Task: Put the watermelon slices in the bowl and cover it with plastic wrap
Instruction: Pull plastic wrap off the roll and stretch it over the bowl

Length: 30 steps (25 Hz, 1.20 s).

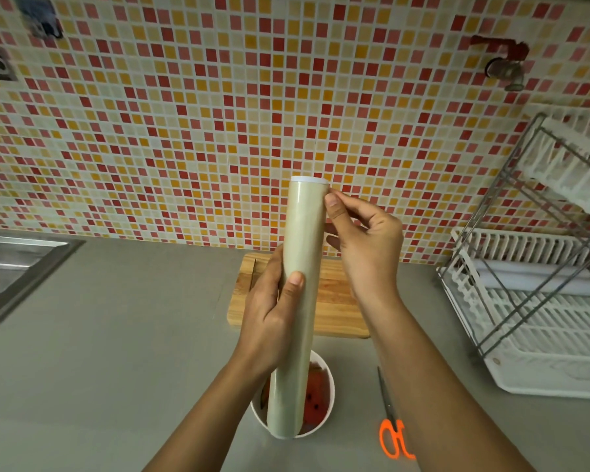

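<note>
My left hand (273,311) grips the middle of a long roll of plastic wrap (302,240), held upright above the counter. My right hand (361,240) pinches at the roll's upper right edge with thumb and fingertips, apparently on the film's loose end. Below the roll stands a white bowl (329,386) with red watermelon slices (315,396) in it; the roll's lower end hides much of the bowl.
A wooden cutting board (334,301) lies behind the bowl. Orange-handled scissors (390,424) lie right of the bowl, partly under my right forearm. A white dish rack (532,311) stands at the right. A steel sink (11,264) sits at the left, a tap (504,68) on the tiled wall.
</note>
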### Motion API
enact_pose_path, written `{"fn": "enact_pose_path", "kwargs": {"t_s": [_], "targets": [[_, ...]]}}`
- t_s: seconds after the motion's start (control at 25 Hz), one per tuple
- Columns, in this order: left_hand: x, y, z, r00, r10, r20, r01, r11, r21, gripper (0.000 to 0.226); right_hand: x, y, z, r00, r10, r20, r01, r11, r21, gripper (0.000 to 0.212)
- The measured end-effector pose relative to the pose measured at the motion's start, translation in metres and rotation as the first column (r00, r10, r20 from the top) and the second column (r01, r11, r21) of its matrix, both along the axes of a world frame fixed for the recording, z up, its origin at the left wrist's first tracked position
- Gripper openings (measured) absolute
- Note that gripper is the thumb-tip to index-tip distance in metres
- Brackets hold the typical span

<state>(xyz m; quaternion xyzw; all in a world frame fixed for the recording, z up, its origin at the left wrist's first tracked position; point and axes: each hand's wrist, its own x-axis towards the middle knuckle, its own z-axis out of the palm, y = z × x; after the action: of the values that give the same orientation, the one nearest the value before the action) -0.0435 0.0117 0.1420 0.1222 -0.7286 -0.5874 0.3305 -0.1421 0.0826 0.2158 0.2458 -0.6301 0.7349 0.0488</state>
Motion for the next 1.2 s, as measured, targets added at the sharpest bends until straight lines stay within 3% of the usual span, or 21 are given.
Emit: {"fn": "enact_pose_path", "kwargs": {"t_s": [0.16,0.4,0.52,0.6,0.84,1.2], "targets": [[-0.001,0.001,0.000,1.000,-0.006,0.028,0.008,0.998,-0.054,0.055,-0.006,0.002,0.001,0.998,-0.036,0.049,0.035,0.999,0.018,0.009],[0.002,0.003,-0.001,1.000,-0.003,0.022,0.004,0.999,-0.050,0.044,-0.007,-0.004,0.002,0.999,0.015,0.042,-0.025,0.972,0.234,0.014],[0.003,0.000,-0.003,1.000,-0.018,0.022,0.017,1.000,0.012,0.044,-0.007,-0.003,0.004,0.987,0.097,0.128,-0.115,0.983,0.145,0.011],[0.004,-0.003,-0.003,0.999,-0.019,0.038,0.019,1.000,0.011,0.047,-0.007,0.002,0.003,0.989,0.128,0.079,-0.137,0.983,0.119,0.005],[0.007,-0.005,0.001,0.998,-0.021,0.050,0.021,1.000,-0.003,0.040,-0.004,0.004,0.005,0.996,0.020,-0.082,-0.005,0.985,0.175,0.023],[0.006,-0.003,0.002,0.997,0.048,0.068,-0.041,0.994,-0.101,0.044,0.002,-0.002,0.009,0.929,-0.164,-0.332,0.255,0.934,0.249,0.015]]}}
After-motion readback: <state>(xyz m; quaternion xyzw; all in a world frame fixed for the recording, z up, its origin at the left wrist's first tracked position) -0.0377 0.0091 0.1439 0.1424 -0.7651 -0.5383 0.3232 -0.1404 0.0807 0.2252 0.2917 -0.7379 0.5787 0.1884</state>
